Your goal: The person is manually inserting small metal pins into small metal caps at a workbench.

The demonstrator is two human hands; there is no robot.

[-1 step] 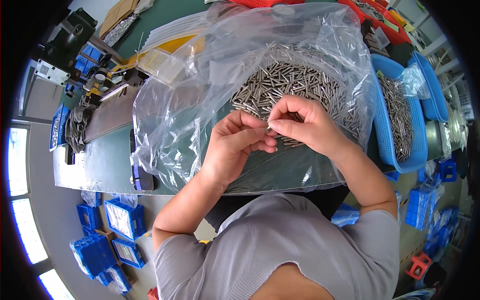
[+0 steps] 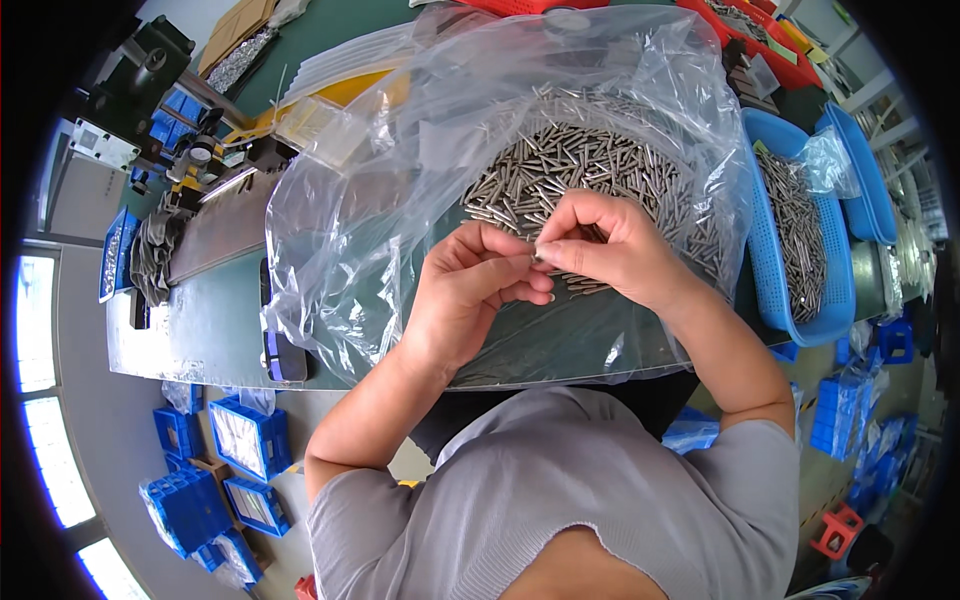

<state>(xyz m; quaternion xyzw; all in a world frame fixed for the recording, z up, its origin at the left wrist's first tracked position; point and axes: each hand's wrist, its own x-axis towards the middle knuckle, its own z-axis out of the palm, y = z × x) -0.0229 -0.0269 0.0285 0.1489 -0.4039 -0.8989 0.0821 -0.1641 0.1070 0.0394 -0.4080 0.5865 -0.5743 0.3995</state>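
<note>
My left hand (image 2: 470, 285) and my right hand (image 2: 615, 250) meet fingertip to fingertip in front of a heap of metal pins (image 2: 575, 165). Between the pinched thumbs and forefingers sits a small metal piece (image 2: 538, 259), mostly covered by the fingers, so its full shape is hidden. The slim grey pins lie loose in a large clear plastic bag (image 2: 340, 240), whose open mouth spreads over the green table. Several pins show just beyond and under my right hand.
A light-blue basket (image 2: 838, 290) of similar metal pins stands at the right, beside another blue basket (image 2: 868, 195). Red bins (image 2: 790, 68) sit at the far right. Dark machinery (image 2: 150, 60) stands at the far left. A purple-and-black object (image 2: 287, 358) lies near the table's front edge (image 2: 220, 378).
</note>
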